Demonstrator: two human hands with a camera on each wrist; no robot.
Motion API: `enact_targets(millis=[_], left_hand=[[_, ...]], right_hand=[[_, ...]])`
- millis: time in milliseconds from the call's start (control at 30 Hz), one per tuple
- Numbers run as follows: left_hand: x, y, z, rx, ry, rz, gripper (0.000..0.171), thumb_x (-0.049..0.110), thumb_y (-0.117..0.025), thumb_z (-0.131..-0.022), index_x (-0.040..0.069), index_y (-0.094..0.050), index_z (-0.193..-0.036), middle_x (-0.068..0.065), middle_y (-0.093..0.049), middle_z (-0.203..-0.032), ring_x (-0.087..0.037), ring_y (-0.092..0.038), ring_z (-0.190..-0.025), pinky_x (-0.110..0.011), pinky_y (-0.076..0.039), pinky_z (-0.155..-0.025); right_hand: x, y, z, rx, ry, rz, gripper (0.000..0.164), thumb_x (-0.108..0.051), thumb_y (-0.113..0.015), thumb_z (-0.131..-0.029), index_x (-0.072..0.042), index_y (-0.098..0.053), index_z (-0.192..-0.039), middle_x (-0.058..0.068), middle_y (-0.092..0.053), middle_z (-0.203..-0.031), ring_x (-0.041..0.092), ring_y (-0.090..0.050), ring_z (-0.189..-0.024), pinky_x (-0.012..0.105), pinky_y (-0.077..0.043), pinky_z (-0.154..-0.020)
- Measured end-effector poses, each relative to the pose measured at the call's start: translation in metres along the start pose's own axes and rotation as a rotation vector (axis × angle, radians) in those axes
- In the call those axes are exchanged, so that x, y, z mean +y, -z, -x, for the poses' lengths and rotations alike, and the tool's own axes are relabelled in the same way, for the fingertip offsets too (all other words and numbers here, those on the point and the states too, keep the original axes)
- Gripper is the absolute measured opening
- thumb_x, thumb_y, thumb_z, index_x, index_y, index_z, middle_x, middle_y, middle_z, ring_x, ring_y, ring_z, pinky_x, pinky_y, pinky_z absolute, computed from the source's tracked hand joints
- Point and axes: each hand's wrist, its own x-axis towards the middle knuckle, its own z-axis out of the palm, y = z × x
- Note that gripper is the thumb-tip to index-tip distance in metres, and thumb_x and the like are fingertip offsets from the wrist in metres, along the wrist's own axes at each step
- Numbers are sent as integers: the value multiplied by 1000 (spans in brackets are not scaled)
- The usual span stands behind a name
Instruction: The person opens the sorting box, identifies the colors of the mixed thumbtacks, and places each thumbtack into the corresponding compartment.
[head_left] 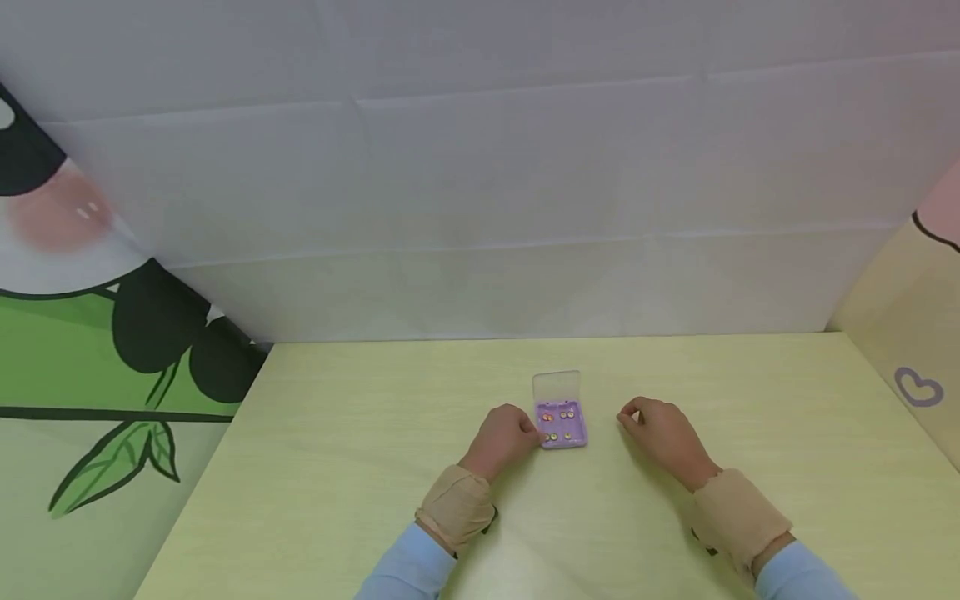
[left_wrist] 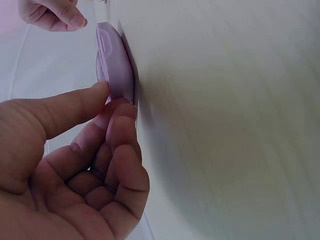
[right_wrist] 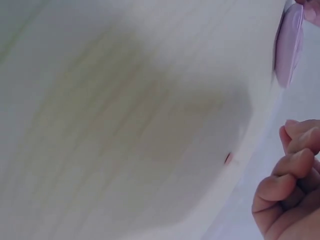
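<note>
A small purple case (head_left: 564, 438) lies on the table with its clear lid (head_left: 557, 386) raised at the back. Inside it sit several tiny yellow and reddish pieces (head_left: 567, 414), too small to identify. My left hand (head_left: 507, 437) pinches the left edge of the case between thumb and fingers, as the left wrist view shows up close. To the right of the case, apart from it, my right hand (head_left: 663, 437) hovers over the table with curled fingers and thumb and forefinger tips together. Nothing shows between those tips. Below it lies a tiny reddish sliver (right_wrist: 228, 158).
The pale yellow table (head_left: 337, 467) runs back to a creased white sheet (head_left: 480, 183). A wall panel with painted leaves (head_left: 112, 462) stands at the left, and a beige panel with a purple heart (head_left: 918, 387) at the right.
</note>
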Motion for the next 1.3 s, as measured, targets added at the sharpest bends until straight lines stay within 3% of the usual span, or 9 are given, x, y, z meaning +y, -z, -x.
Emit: enact_targets(millis=[367, 633, 967, 1300], left_hand=[[0, 1, 3, 1, -9, 1, 22, 14, -72, -81, -3, -72, -67, -4, -59, -65, -11, -44, -57, -26, -38, -54], [-5, 1, 11, -11, 6, 7, 23, 13, -72, -81, -4, -69, -65, -2, -53, -63, -12, -43, -57, -26, -37, -54], [-7, 1, 15, -17, -19, -5, 21, 12, -72, -80, -4, -72, -68, -4, -59, -66, -12, -44, -59, -27, -40, -55], [-8, 0, 15, -21, -20, 9, 23, 12, -72, -81, -3, -70, -65, -1, -54, -64, -12, -43, -59, -26, -37, -54]], right_hand=[[21, 13, 13, -18, -47, 20, 22, -14, -58, -92, 5, -67, -97, 7, -62, -64, 14, -43, -54, 31, -38, -50], [25, 8, 26, -30, -49, 25, 20, -12, -59, -91, 5, -69, -95, 11, -68, -71, 15, -45, -56, 31, -40, -52], [25, 0, 32, -16, -50, 53, 17, -11, -60, -90, 3, -69, -94, 14, -70, -77, 17, -51, -60, 37, -46, -56], [24, -1, 32, -25, -43, 72, 16, -11, -58, -91, 2, -67, -91, 8, -63, -66, 15, -44, -55, 32, -40, -51]])
